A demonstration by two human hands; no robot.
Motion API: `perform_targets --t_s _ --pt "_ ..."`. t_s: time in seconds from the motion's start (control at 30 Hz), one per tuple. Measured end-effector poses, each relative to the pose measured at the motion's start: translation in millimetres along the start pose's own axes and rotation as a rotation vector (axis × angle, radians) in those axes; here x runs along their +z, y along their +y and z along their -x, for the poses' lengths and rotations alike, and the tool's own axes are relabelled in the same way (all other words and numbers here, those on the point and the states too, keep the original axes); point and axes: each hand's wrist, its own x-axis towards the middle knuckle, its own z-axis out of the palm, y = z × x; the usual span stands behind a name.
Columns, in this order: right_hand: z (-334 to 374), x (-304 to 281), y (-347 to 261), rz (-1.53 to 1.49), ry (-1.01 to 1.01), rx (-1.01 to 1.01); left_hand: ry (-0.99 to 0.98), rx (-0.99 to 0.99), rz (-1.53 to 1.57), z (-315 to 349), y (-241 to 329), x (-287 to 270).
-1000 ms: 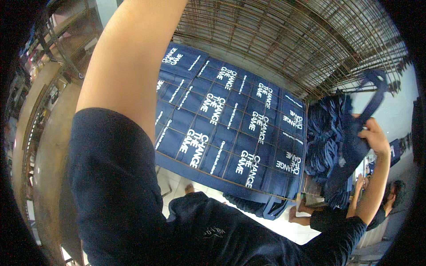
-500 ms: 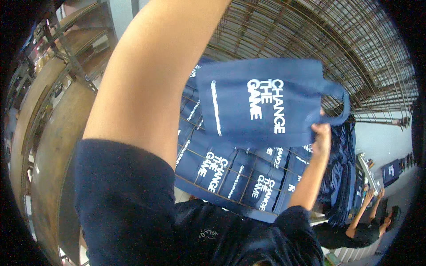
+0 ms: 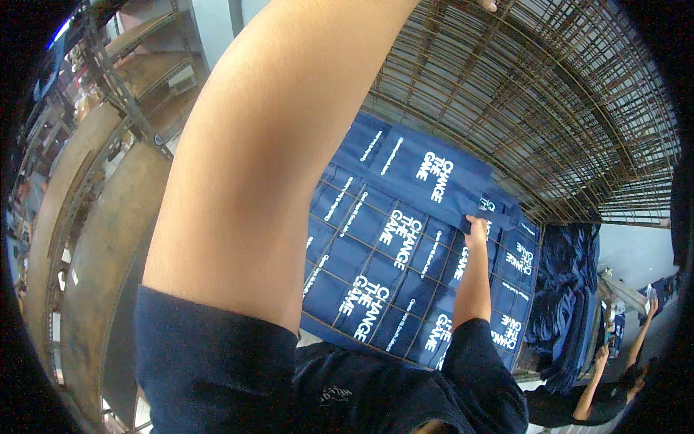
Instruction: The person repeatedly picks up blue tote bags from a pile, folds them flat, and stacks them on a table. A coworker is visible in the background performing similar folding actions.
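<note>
While pinching the lower edge of a navy cloth bag (image 3: 434, 173) with white lettering, right hand (image 3: 476, 230) closed on it, laying it flat against the wire rack (image 3: 520, 108). Just below the hand, rows of matching bags (image 3: 376, 282). Left hand (image 3: 490, 4) reaching up at the frame's top edge, grip impossible to tell.

Rusty wire-grid rack (image 3: 520, 108); navy printed bags (image 3: 383, 275) laid flat on it.

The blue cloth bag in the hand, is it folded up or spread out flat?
Spread flat. The blue cloth bag with white lettering lies open-faced on the wire rack, its whole printed side showing; the right hand pinches its edge.
</note>
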Motion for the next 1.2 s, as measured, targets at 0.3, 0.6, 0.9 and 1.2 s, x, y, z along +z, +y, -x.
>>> perform_targets --t_s 0.3,0.6,0.9,1.2 --pt "5 31 -37 0.167 -0.059 0.092 -0.135 -0.058 -0.003 -6 6 -11" --pt "-2 34 -26 0.128 -0.035 0.080 -0.049 -0.050 -0.007 -6 6 -4" --pt "26 59 -19 0.003 0.196 0.071 -0.014 -0.067 -0.083 -10 8 6" --pt "21 61 4 0.281 0.439 -0.070 -0.024 -0.113 -0.137 -16 16 6"
